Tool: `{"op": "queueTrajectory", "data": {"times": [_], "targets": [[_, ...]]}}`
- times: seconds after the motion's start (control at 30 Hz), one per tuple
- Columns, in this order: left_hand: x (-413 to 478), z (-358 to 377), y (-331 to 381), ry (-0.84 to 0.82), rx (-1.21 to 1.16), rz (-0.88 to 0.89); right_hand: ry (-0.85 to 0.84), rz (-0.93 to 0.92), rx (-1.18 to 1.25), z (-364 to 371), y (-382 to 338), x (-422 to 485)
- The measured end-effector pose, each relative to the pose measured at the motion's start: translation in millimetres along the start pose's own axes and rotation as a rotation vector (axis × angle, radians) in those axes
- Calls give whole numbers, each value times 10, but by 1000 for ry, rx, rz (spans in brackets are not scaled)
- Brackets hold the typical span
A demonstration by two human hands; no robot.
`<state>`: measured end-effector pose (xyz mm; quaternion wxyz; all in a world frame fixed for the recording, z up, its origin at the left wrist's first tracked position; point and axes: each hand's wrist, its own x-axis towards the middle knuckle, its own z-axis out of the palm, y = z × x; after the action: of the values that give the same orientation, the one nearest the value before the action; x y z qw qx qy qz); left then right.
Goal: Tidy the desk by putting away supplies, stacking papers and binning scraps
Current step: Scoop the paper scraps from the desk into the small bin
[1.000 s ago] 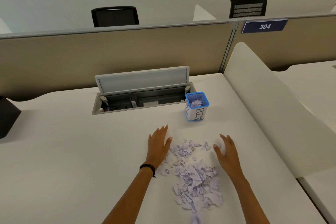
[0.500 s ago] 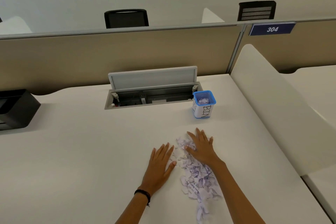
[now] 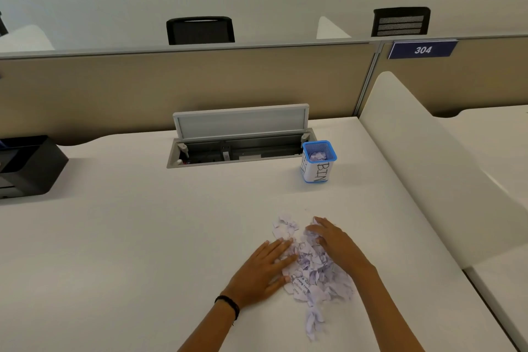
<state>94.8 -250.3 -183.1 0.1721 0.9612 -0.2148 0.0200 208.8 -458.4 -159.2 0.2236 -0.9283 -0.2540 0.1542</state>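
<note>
Pressing in from both sides, we have our two hands on the pile of torn paper scraps [image 3: 311,268] near the front of the white surface [image 3: 128,237]. Our left hand [image 3: 260,274] lies flat, palm down, fingers stretched out and touching the left edge of the pile, its grip spread wide and clamped on nothing. There's a black band [image 3: 228,304] on that wrist. Our right hand [image 3: 334,243] sits on the far right side of the heap, fingers curved down into the scraps, loosely cupped over them; whether any paper is actually pinched in that grip, we cannot tell. The scraps are white with purplish print, bunched between the two hands, with a few loose bits just beyond the fingertips and a thin trail running back towards us. Farther off and to the right stands the little blue mesh bin [image 3: 318,161], upright, with a white label reading BIN, and some scraps already inside it. It's well apart from the pile. Just left of the bin, the cable tray [image 3: 240,151] set into the surface has its lid [image 3: 241,121] tipped up. At the far left edge sits a black box [image 3: 28,166]. Behind it all runs the beige divider [image 3: 171,86], with a blue 304 sign [image 3: 422,49] up on the right.
</note>
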Motion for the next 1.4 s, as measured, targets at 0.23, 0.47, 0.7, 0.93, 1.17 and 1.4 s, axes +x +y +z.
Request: {"op": "queueTrajectory", "data": {"times": [0.23,0.47,0.7,0.93,1.17,1.4], "targets": [[-34,43,-4,31,-5,75,160,58,2,-26,83,-320],[-42,-13,14,137,-104,-11,108,93,-127,-65,53,-409],[99,-75,-143,192,-272,-149,-39,226,-28,-80,10,-181],[430,-143,-179,482,-772,-568,186,165,382,-247,12,-45],[1119,-465,-136,600,-973,-522,323,244,858,-702,-106,261],[2050,-876,-207,603,-983,-497,451,249,980,-1229,-106,885]]}}
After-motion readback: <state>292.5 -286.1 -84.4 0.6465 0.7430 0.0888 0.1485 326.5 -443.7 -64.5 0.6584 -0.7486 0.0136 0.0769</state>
